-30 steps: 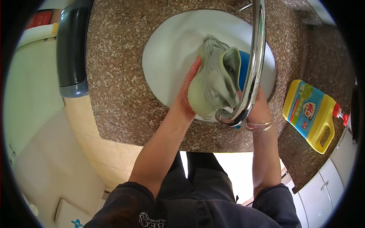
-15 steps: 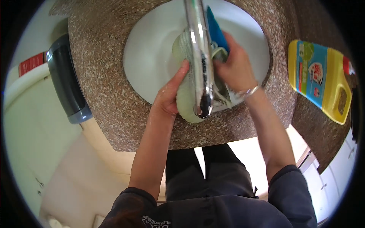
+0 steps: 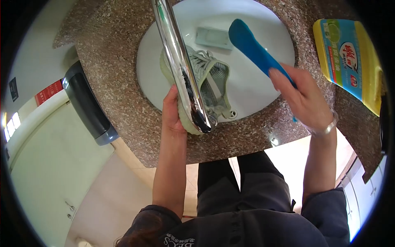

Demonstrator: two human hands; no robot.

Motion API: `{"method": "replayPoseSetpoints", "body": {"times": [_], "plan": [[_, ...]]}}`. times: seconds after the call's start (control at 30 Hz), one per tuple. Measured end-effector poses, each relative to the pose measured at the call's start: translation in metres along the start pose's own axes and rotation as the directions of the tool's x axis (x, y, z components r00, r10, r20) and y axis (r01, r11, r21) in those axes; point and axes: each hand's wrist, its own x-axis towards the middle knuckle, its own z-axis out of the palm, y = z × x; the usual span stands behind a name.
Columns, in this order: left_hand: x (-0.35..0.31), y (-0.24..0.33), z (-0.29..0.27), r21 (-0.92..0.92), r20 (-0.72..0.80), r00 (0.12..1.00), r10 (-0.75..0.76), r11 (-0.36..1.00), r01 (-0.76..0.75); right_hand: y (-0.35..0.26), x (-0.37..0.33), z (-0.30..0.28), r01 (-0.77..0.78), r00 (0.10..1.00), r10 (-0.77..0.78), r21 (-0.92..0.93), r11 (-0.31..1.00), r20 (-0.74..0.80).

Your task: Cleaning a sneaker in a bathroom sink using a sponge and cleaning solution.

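A pale grey-green sneaker [image 3: 200, 68] is tilted on its side at the left of the white sink [image 3: 263, 94], its opening facing right. My left hand [image 3: 172, 113] grips it by the pale sole near the heel; the fingers under the shoe are hidden. A chrome faucet [image 3: 176, 49] crosses in front of part of the shoe. Over the sink's right rim, my right hand [image 3: 306, 96] is closed around the handle of a blue brush [image 3: 253, 45], apart from the shoe. The brush's smooth back faces up, so bristles do not show.
A pale rectangular block or dish [image 3: 213, 38] lies in the sink. Brown speckled countertop [image 3: 119, 82] surrounds the basin. A yellow jug [image 3: 349, 61] with a blue label stands at the right. Left of the counter is a dark cylinder-like fixture [image 3: 88, 105]. The counter's front edge is close to my body.
My right hand has moved right with the brush, out of the shoe's opening. The shoe has rolled, now showing laces and opening instead of mostly sole. My view has shifted slightly.
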Motion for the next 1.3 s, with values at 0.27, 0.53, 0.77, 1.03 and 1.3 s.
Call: {"method": "replayPoseSetpoints", "body": {"times": [0.27,0.53,0.77,1.03,1.3], "plan": [[0.008,0.000,0.015,-0.009,0.072,0.997,0.025,1.000,-0.024,-0.010,-0.035,0.016,0.279,0.927,-0.370,-0.539,0.795,-0.066],[0.008,-0.008,0.028,0.001,0.059,0.997,0.041,0.999,-0.042,-0.013,-0.016,0.056,0.232,0.949,-0.314,-0.591,0.773,-0.038],[0.006,-0.004,0.016,0.190,0.059,0.988,0.140,0.970,-0.149,0.003,0.015,0.054,0.373,0.928,-0.339,-0.367,0.852,0.157],[0.008,-0.004,0.009,0.448,0.140,0.978,0.151,0.872,-0.199,0.021,0.043,0.063,0.232,0.935,-0.199,-0.084,0.969,0.293],[0.003,-0.007,0.000,0.372,0.122,0.980,0.160,0.908,-0.194,0.025,0.055,0.070,0.144,0.920,-0.221,0.244,0.959,0.324]]}}
